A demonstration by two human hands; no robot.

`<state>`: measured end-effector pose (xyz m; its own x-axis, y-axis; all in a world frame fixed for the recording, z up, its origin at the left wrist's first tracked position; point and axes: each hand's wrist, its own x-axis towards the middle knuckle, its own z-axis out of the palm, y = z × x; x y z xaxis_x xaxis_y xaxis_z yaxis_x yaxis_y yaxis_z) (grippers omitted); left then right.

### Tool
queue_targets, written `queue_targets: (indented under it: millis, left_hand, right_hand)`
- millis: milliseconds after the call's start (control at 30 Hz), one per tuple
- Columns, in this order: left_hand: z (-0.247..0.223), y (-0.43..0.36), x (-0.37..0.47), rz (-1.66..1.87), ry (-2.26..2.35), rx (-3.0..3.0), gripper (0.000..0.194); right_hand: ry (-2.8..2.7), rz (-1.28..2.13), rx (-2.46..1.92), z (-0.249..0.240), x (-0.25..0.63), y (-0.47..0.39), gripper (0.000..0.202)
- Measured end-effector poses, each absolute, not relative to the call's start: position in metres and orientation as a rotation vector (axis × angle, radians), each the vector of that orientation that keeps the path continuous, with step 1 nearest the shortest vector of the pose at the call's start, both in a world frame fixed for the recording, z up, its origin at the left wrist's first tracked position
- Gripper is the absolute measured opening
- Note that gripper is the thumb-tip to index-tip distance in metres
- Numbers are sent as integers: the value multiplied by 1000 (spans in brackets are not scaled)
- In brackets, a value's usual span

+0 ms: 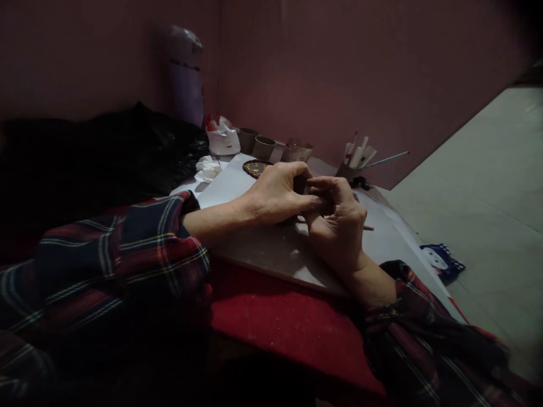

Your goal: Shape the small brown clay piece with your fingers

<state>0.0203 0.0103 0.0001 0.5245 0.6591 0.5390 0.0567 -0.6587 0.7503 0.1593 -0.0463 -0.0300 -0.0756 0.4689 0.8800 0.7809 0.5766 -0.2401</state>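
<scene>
Backdrop is formed by a pink wall (339, 73), with pale floor (479, 152) seen at right. Far left is filled by a black plastic bag (106, 152). A red cover (288, 322) is seen along the near edge, below a white board (275, 249). A purple container (186, 90) is set behind the bag. Over the board, the left hand (275, 192) and right hand (337, 220) are brought together, fingers curled inward, fingertips nearly meeting. Between them a small dark piece (316, 193) is seen, mostly hidden; which hand it is held by can't be told, nor how tightly the fingers are closed. A yellow-flecked dark disc (257, 167) is placed just behind the left hand, two cups (264, 147) farther back. Pens are held in a pot (348, 171) beyond the right hand. A thin stick (368, 228) is seen poking out beside it.
</scene>
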Motion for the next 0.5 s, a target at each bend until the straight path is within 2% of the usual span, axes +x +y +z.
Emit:
queue_targets:
  millis: [133, 300, 500]
  left_hand:
    - [1, 9, 19, 1155, 637, 2137, 14]
    - [0, 11, 19, 1184, 704, 2278, 22]
    - [-1, 14, 20, 1195, 768, 2311, 14]
  right_hand:
    - [-1699, -313, -1069, -33, 160, -44, 36]
    - [-1675, -308, -1119, -32, 159, -43, 35]
    - [-1667, -270, -1158, -31, 159, -43, 33]
